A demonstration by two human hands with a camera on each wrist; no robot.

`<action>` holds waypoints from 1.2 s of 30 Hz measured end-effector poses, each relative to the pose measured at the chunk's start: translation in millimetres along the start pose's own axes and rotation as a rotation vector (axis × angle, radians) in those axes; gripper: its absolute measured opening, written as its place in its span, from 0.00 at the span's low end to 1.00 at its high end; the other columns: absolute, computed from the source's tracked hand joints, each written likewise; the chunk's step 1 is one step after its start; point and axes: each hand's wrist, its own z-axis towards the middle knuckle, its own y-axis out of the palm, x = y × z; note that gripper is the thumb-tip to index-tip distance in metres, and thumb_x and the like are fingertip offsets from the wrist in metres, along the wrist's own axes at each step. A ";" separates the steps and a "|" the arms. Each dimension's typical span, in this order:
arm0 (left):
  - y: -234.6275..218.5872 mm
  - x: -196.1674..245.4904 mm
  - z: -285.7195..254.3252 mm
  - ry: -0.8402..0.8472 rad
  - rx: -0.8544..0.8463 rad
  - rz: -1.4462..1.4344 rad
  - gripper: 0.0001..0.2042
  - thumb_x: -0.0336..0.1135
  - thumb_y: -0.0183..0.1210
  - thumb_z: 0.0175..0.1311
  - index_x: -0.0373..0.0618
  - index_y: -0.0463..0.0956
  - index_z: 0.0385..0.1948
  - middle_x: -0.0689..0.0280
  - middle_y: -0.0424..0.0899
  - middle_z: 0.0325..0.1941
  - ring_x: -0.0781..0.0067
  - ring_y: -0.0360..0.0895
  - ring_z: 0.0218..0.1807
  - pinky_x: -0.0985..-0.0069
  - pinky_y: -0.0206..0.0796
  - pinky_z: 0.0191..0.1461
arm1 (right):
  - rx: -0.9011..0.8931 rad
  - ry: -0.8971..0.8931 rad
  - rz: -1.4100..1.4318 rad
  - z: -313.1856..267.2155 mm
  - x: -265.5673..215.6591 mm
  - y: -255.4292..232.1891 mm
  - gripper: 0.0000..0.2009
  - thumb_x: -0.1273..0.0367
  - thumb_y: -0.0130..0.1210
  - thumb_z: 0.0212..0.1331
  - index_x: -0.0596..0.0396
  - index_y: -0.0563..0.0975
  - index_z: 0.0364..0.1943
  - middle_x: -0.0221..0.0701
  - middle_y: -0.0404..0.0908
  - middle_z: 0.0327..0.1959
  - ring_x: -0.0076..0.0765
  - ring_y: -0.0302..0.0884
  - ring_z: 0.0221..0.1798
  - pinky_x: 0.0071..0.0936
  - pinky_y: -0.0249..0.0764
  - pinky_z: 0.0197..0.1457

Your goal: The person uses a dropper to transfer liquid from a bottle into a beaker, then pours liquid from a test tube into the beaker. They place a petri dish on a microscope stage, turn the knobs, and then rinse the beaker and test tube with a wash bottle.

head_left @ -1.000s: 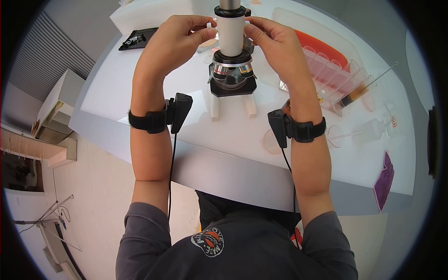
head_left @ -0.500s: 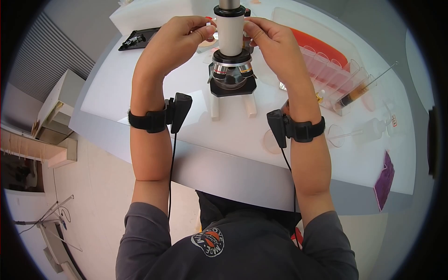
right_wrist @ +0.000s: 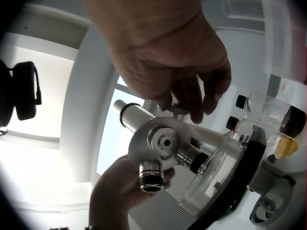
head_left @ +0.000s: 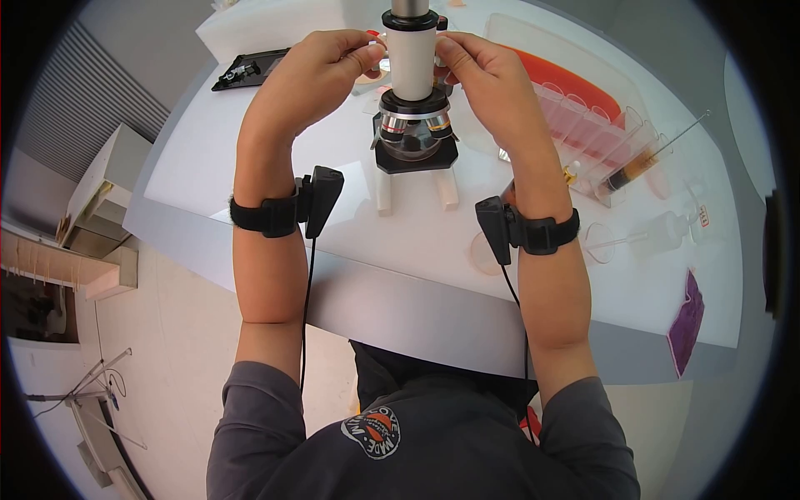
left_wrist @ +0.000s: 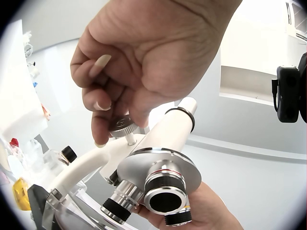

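A white microscope (head_left: 412,67) stands upright in front of me, with silver objective lenses (head_left: 393,127) above its black stage (head_left: 417,156). On its left side my left hand (head_left: 321,75) pinches a ridged focus knob (left_wrist: 123,127) between thumb and fingers, seen best in the left wrist view. My right hand (head_left: 496,87) holds the matching focus knob (right_wrist: 177,109) on the opposite side, its fingers curled around it in the right wrist view. The microscope tube hides part of the fingertips in the head view.
To the right stand a rack of clear tubes (head_left: 583,125), an orange-red tray (head_left: 575,79) and a cylinder of dark liquid (head_left: 631,171). A clear bottle (head_left: 662,233) and a purple cloth (head_left: 686,325) lie nearer the right edge. A black tray (head_left: 246,71) sits at left.
My left fingers have turned slightly at the knob, and a white piece by the thumb is no longer visible. The right hand has shifted very little; the microscope stays in place.
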 end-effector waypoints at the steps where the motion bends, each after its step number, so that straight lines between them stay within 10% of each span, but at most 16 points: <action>1: -0.2 1.4 -0.6 -0.004 -0.001 -0.001 0.18 0.42 0.54 0.73 0.35 0.80 0.52 0.65 0.86 0.35 0.79 0.68 0.32 0.79 0.64 0.39 | -0.001 0.002 -0.008 0.2 0.2 0.0 0.18 0.58 0.52 0.71 0.58 0.82 0.51 0.37 0.87 0.38 0.33 0.85 0.43 0.27 0.78 0.49; 36: -0.8 4.7 -1.0 -0.022 -0.016 -0.009 0.17 0.40 0.52 0.74 0.36 0.81 0.50 0.67 0.84 0.34 0.79 0.66 0.31 0.79 0.64 0.38 | -0.010 -0.007 0.039 0.6 1.7 1.2 0.18 0.58 0.52 0.71 0.58 0.82 0.50 0.35 0.85 0.35 0.31 0.83 0.40 0.27 0.78 0.48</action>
